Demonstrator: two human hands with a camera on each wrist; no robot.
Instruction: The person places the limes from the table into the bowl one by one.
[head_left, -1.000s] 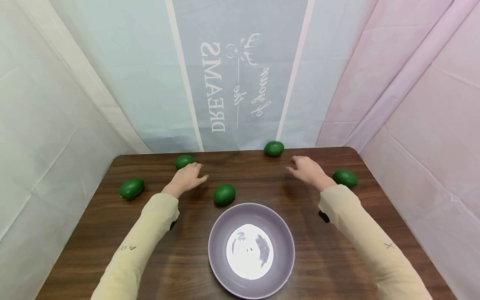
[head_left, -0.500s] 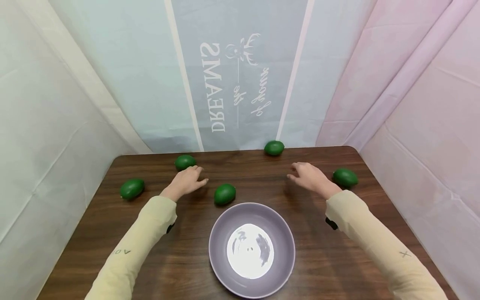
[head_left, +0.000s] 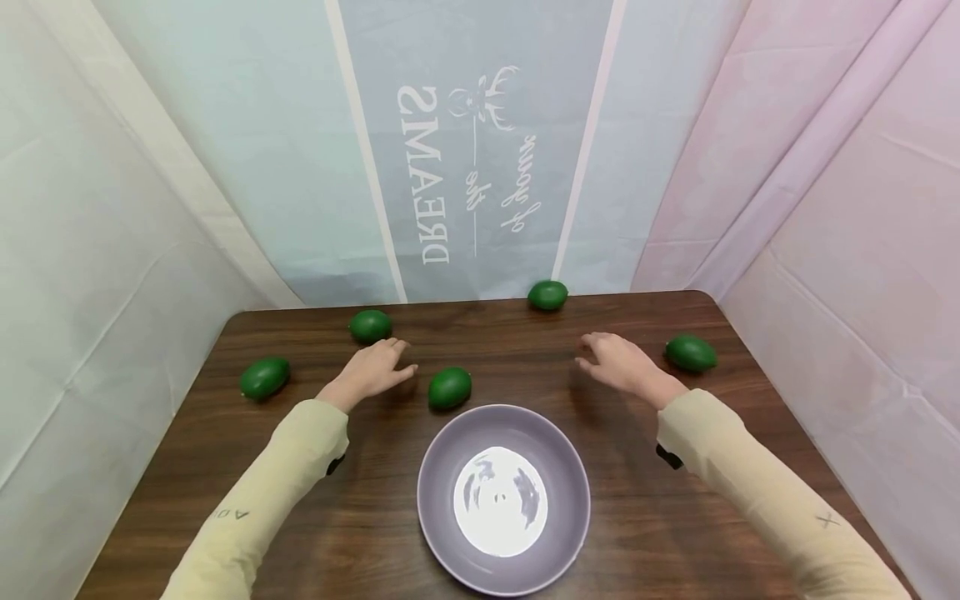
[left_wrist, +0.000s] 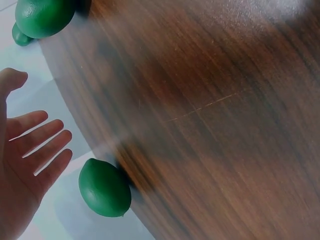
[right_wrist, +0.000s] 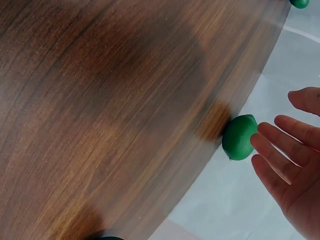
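Note:
My left hand (head_left: 369, 372) hovers over the table's left half, fingers relaxed and holding nothing. Just beyond it lies a green lime (head_left: 371, 326), and another lime (head_left: 450, 388) sits to its right, close to the bowl. In the left wrist view the fingers are spread apart near a lime (left_wrist: 105, 188). My right hand (head_left: 619, 363) is over the right half, fingers loose, nothing in it. To its right rests a lime (head_left: 691, 353), and farther back is one more lime (head_left: 548, 295). The right wrist view has a lime (right_wrist: 240, 137) overlapped by the fingertips.
A round purple-grey bowl (head_left: 431, 492) with a shiny bottom stands at the front middle of the dark wooden table (head_left: 352, 533). At the far left lies another lime (head_left: 265, 377). Pale fabric walls (head_left: 97, 250) enclose the back and both sides.
Both hands have drawn back slightly toward the body, the right one more, and its forearm has swung outward. The limes and the bowl stay where they were.

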